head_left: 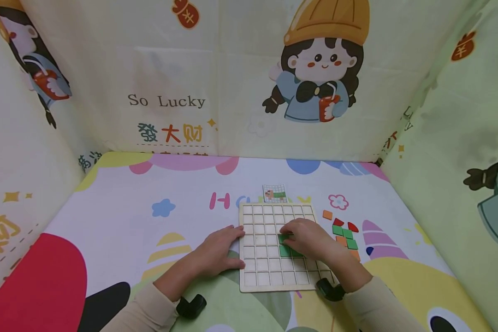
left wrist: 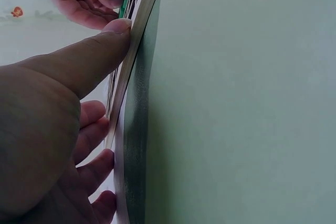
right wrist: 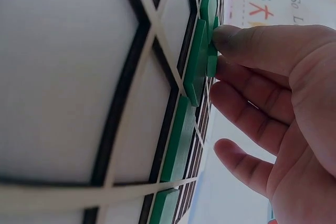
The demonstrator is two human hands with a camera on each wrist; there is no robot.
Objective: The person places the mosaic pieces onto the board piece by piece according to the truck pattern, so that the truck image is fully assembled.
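Note:
A pale wooden grid board [head_left: 263, 278] lies flat on the patterned tabletop. My left hand [head_left: 220, 251] rests at its left edge, thumb and fingers spread along the rim. In the left wrist view, that thumb [left wrist: 100, 56] touches the board's edge. Over the middle of the grid, my right hand [head_left: 309, 240] pinches a small green tile [right wrist: 212, 61] between thumb and forefinger, as the right wrist view shows. Several green tiles [right wrist: 178, 140] sit in cells below it; the right hand partly hides them in the head view.
Right of the board lie loose tiles: green tiles [head_left: 347, 234], orange tiles [head_left: 327, 215] and red curved pieces [head_left: 352, 227]. A small card [head_left: 275, 194] with a gridded picture lies behind the board. Printed cloth walls [head_left: 240, 83] enclose the back and both sides.

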